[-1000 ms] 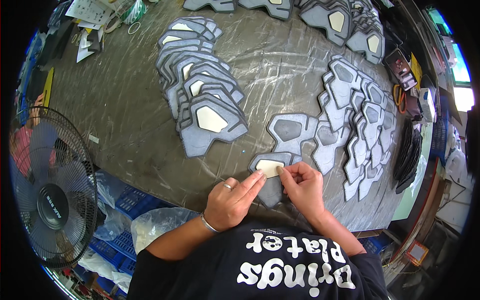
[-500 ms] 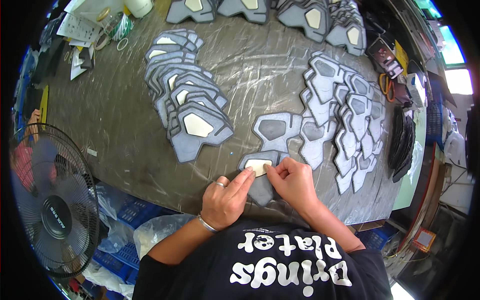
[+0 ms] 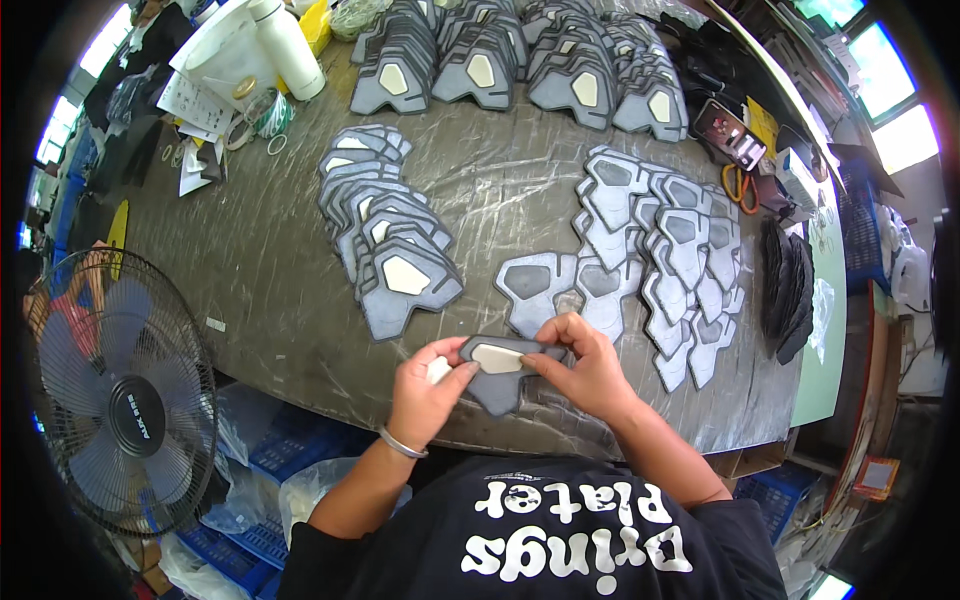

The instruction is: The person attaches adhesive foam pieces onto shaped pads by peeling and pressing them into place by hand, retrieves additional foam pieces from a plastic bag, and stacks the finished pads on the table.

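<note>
Fan: near left, at the table point(image 3: 250, 260) edge, its cage point(image 3: 135, 415) facing the work.
Left stack point(image 3: 395, 300): overlapping grey pieces with cream centres; same arrangement as half a second ago.
Left hand point(image 3: 425, 388): fingers lay flat on the cream inset before; now thumb on top, fingers beneath, pinching the grey piece's left end.
White bit point(image 3: 438, 370): between the left fingers, now showing; kind unclear.
Grey piece point(image 3: 497, 394): near edge, between both hands; appears tipped; cannot tell if fully lifted.
Cream inset point(image 3: 497, 359): in its recess.
Right hand point(image 3: 588, 370): grips the right end, thumb at the inset, as earlier.
Right group point(image 3: 685, 228): grey pieces, dark recesses; unmoved.
Scissors point(image 3: 741, 187): far right, orange-handled, beside the phone point(image 3: 730, 136).
</note>
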Tool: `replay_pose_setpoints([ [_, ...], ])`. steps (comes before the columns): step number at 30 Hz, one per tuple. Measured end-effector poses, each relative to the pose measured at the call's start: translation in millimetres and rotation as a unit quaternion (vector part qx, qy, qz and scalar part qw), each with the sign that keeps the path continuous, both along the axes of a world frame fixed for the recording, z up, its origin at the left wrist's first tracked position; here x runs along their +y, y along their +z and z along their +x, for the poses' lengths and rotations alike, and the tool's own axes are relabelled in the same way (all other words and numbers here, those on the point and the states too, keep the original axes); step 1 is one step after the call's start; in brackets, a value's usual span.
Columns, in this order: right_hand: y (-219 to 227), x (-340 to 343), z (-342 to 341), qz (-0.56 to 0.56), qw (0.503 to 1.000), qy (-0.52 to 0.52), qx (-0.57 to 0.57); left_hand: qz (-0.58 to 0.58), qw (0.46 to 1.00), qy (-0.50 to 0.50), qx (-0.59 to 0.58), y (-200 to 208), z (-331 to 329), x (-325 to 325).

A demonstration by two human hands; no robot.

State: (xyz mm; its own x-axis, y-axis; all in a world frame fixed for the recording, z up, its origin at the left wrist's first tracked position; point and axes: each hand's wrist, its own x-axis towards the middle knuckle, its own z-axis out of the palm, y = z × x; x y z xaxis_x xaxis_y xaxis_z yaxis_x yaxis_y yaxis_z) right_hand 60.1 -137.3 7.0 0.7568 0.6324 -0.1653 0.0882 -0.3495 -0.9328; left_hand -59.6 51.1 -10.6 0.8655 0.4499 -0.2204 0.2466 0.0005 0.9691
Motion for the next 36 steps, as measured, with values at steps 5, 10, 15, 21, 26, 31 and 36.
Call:
replay_pose_setpoints([
  [5, 0.2, 2.4, -5.0, -0.03, 0.99, -0.023, -0.135, 0.178, 0.983, 0.022, -0.029, 16.5, 21.9, 66.5],
  [10, -17.9, -13.4, -15.5, -0.226, 0.894, 0.089, -0.376, 0.478, 0.869, 0.04, -0.121, 37.5, 53.1, 60.4],
  [15, -15.1, -16.4, -9.2, -0.153, 0.934, -0.029, -0.321, 0.293, 0.944, -0.1, -0.115, 11.7, 51.8, -5.2],
  [21, -15.3, 2.6, -1.6, -0.233, 0.938, -0.057, -0.25, 0.399, 0.908, -0.123, -0.021, -7.9, 45.4, -29.2],
  [26, -16.1, -24.5, -21.8, -0.102, 0.991, -0.074, -0.034, 0.249, 0.954, -0.158, -0.061, -3.7, 14.1, -32.2],
  [31, -1.6, -35.6, -22.7, -0.142, 0.984, -0.102, 0.019, -0.328, 0.943, -0.048, -0.007, -0.1, 5.9, -24.8],
  [36, 7.4, -13.6, -30.7, -0.133, 0.97, -0.046, -0.2, -0.552, 0.824, -0.037, -0.124, -7.7, 13.3, -15.4],
])
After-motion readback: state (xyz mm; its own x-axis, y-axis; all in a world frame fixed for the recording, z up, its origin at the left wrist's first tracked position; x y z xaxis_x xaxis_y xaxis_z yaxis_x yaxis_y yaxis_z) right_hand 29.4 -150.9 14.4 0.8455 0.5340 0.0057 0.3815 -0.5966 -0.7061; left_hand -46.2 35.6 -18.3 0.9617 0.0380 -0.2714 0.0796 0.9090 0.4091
